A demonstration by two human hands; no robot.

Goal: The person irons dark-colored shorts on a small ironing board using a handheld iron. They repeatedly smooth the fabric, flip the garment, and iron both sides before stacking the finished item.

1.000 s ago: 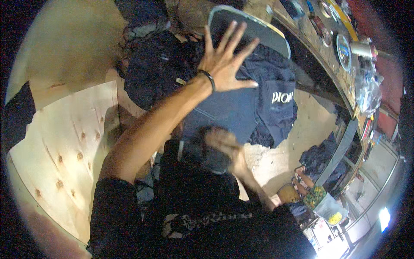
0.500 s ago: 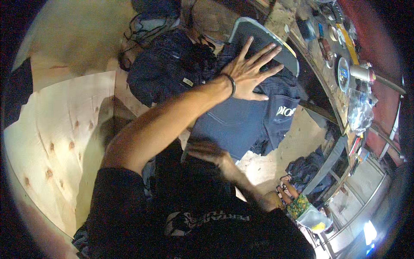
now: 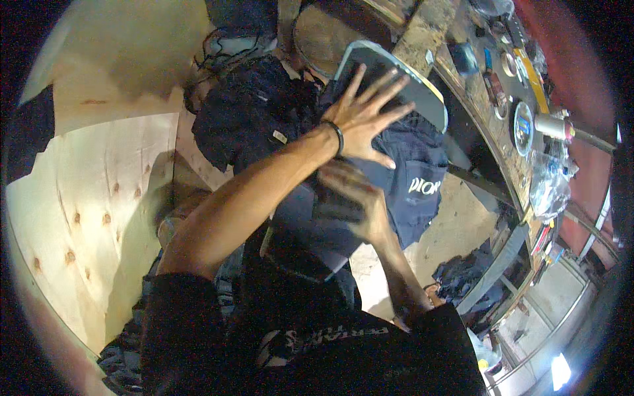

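Dark navy denim cloth [image 3: 413,152] with white lettering on a pocket lies over a dark board [image 3: 422,99] with a rounded, pale-edged end. My left hand [image 3: 365,122], a dark band at its wrist, presses on the board and cloth with fingers spread wide. Just below it is my right hand [image 3: 356,195], over the lower part of the denim. Motion blurs it, but its fingers look stretched out flat, and no held thing shows. Part of the cloth is hidden under my hands and left forearm.
A heap of dark garments [image 3: 247,109] lies left of the board. On the right, a worn wooden bench [image 3: 492,122] carries a thread spool [image 3: 553,125], a round dish [image 3: 524,129] and a clear plastic bag [image 3: 549,185]. Pale plywood [image 3: 99,218] stands at the left.
My right hand has swept up and away from my body to below the left hand. The board and cloth appear slightly further left, with the left hand still spread on them.
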